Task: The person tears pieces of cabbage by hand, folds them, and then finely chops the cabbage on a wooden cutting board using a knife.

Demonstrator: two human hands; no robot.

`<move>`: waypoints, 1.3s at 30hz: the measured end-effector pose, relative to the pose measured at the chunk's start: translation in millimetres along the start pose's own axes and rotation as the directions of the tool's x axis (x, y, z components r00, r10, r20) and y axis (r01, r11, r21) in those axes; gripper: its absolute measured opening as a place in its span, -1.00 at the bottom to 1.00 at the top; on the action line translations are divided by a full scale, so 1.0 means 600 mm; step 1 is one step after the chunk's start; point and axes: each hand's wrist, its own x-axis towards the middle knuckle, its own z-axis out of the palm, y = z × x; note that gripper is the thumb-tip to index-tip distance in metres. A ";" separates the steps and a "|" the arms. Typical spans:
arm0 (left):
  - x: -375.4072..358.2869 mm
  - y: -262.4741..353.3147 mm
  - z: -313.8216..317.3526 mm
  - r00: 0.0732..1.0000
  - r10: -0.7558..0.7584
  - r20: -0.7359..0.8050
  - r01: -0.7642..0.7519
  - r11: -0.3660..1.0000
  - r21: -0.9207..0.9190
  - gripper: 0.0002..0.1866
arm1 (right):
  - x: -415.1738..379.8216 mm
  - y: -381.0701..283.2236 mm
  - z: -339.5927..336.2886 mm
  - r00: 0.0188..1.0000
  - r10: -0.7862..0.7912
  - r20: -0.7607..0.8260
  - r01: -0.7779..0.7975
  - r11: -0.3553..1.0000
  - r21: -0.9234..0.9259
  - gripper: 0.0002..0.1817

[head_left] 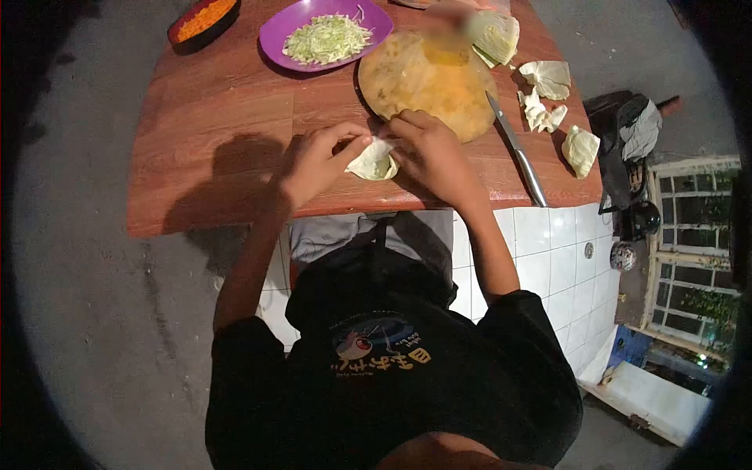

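A pale cabbage leaf [374,163] is held between both hands near the table's front edge. My left hand [325,157] pinches its left side with thumb and fingers. On the other side, the curled fingers of my right hand [431,149] grip the leaf and partly cover it. Just beyond the hands lies a round wooden cutting board [419,82] with orange stains. A knife [517,153] rests to the right, its blade tip at the board's edge and its handle toward me.
Shredded cabbage [327,39] fills a purple plate [270,35] at the back. Grated carrot [205,19] sits in a dark bowl [188,47] at far left. A cut cabbage [497,37] and several loose leaves [546,80] lie along the right side of the wooden table [211,117].
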 end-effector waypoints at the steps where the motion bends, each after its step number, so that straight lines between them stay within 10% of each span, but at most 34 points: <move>1: -0.004 0.009 -0.005 1.000 0.010 0.027 -0.012 0.998 0.066 -0.65 | -0.001 0.002 0.001 1.000 -0.005 0.012 0.005 1.000 -0.002 -0.73; 8: -0.015 0.051 -0.014 0.969 0.238 0.064 -0.246 0.923 0.297 -0.63 | -0.006 0.010 0.011 0.992 0.118 -0.033 -0.116 0.991 0.060 -0.79; 25: -0.031 0.047 -0.024 0.991 0.097 0.097 -0.117 0.967 0.229 -0.55 | -0.005 -0.007 0.020 0.938 0.342 0.056 -0.344 0.898 0.274 -0.73; 31: -0.049 -0.018 -0.020 1.000 -0.007 -0.021 0.004 0.992 -0.126 -0.59 | -0.004 0.012 0.041 0.969 0.097 -0.228 -0.035 0.965 0.261 -0.78; 38: -0.055 0.018 -0.075 0.983 -0.150 0.105 0.157 0.985 -0.069 -0.59 | -0.005 0.009 0.028 0.952 0.289 -0.106 -0.221 0.881 0.418 -0.78; 39: -0.055 0.025 -0.084 0.987 -0.139 0.076 0.123 0.975 0.182 -0.65 | -0.005 0.012 0.024 0.945 0.305 -0.116 -0.229 0.873 0.431 -0.78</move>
